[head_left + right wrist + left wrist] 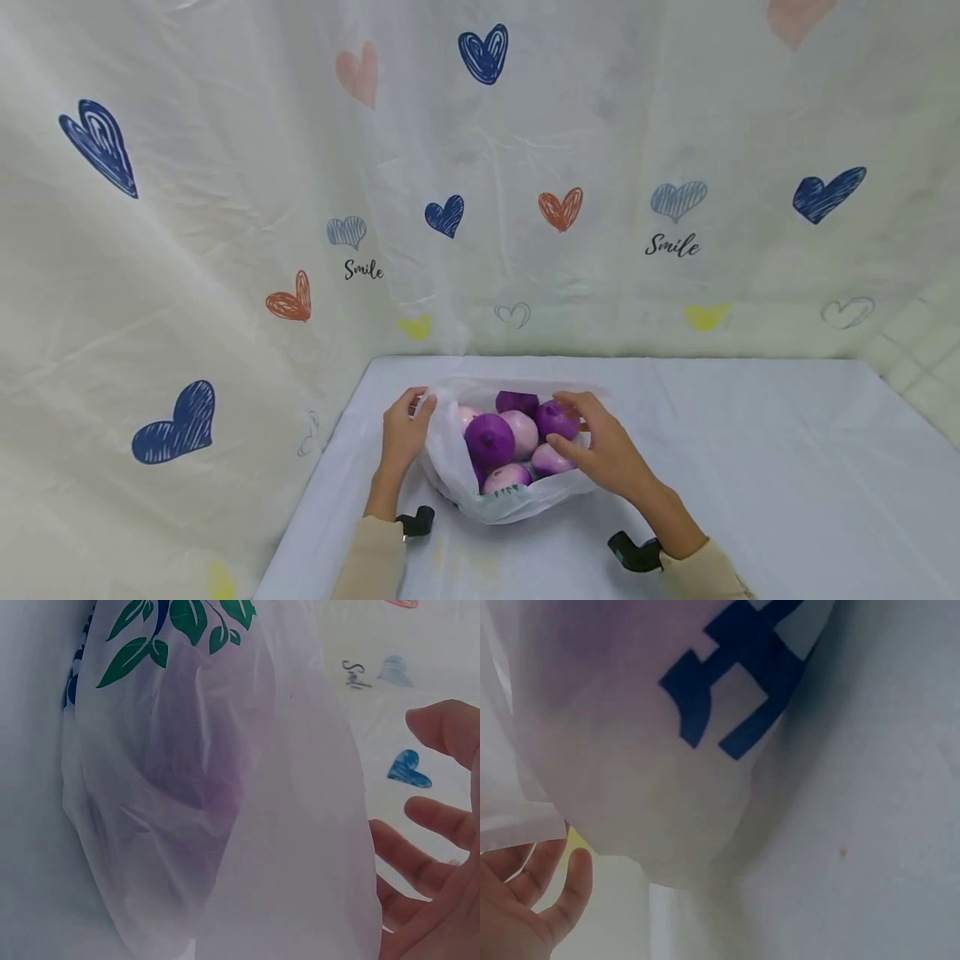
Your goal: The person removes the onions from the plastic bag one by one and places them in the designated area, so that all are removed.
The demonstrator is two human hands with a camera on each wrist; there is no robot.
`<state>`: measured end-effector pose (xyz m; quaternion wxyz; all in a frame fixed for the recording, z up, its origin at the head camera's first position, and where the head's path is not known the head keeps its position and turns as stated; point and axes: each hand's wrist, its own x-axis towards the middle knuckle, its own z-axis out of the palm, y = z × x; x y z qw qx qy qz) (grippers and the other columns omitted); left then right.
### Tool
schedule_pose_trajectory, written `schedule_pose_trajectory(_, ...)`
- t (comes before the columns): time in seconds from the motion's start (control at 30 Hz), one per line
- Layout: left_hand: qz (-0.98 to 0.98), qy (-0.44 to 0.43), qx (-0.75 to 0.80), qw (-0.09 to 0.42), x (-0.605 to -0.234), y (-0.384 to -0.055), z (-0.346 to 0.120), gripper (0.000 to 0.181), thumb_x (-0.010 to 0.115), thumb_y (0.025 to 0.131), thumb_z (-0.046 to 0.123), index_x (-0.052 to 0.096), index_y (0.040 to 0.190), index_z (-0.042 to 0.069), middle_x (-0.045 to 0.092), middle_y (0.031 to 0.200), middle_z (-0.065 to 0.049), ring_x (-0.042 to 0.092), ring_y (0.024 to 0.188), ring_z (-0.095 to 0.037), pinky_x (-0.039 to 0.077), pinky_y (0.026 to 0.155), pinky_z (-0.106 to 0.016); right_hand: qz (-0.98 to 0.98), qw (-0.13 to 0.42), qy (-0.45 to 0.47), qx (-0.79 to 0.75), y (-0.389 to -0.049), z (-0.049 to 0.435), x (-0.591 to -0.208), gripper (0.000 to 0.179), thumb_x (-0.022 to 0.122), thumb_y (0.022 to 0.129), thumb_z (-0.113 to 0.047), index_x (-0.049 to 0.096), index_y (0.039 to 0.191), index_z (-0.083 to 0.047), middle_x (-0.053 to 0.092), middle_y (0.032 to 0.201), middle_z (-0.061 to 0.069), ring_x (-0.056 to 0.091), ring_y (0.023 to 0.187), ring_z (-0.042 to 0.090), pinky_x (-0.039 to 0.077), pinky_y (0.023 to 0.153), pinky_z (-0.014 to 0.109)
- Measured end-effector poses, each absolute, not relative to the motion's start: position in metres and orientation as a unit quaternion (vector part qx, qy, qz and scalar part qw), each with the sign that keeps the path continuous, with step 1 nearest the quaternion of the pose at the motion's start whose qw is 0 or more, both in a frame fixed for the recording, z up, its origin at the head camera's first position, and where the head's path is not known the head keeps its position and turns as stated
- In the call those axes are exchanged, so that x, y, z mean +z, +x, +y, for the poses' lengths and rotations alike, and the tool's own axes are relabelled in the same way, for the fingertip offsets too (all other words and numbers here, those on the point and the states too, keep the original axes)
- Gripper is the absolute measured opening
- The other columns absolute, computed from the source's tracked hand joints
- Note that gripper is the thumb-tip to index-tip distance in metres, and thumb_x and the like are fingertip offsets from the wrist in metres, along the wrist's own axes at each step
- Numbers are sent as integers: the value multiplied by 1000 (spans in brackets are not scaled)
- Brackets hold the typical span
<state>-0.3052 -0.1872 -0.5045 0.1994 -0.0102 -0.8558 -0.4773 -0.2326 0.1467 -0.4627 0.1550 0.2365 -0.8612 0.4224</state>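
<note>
White curtain (622, 125) of smooth sheeting behind everything, printed with blue, orange-red, pink and yellow hearts (483, 54) and twice with the black word Smile (672, 245). In front, draped in pale cloth, white table (750, 450). On its left half, toward the middle, white translucent plastic bag (491, 510), mouth wide and facing up, outside marked with dark blue print (739, 637) and green leaves (187, 622). On both forearms, beige sleeves (371, 554). Over the bag's right rim, right hand (611, 452), fingers spread, thumb well apart, fingertips over the purple onion at back right; contact with it impossible to tell. At the left rim, left hand (403, 433), fingers at the plastic edge, thumb apart from forefinger in the left wrist view; pinching of the plastic, cannot tell. Heaped inside the bag, smooth round onions (490, 440), some deep purple, some pinkish white, with one dark purple flat-topped piece (517, 402) at the back. At both wrists, black curved fittings (633, 552). Last, tiny brown speck (843, 853) on the tablecloth.
</note>
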Motion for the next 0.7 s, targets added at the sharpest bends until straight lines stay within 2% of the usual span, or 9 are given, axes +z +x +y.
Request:
schedule_pose_trajectory(0.13,-855,-10,-481,194,-506,-306,-187,28,65,100,33,72,118,14,66,91,-5,57,80,-17,46,73,-31,-878,111,216,413,-233,144,-465,60,77,92,-32,51,143,-12,62,130,11,63,113,28,56,91,44)
schedule_pose_trajectory(0.37,-849,-22,-488,201,-506,-309,-189,25,65,100,33,73,114,14,67,88,-4,58,77,-17,48,71,-31,-901,55,202,380,-233,147,-468,65,78,89,-35,53,143,-8,60,126,12,61,103,25,52,82,36)
schedule_pose_trajectory(0.53,-855,-21,-481,194,-509,-311,-193,25,66,99,34,74,112,14,66,86,-4,58,77,-15,47,71,-30,-903,33,214,372,-234,147,-473,63,80,88,-33,55,139,-6,60,129,15,62,114,32,52,96,49)
schedule_pose_trajectory(0.7,-854,-34,-494,159,-509,-312,-196,27,69,97,42,73,103,16,69,88,-4,58,79,-17,48,73,-32,-903,30,219,368,-234,147,-476,59,81,87,-33,59,134,-5,61,126,14,64,115,33,52,99,54)
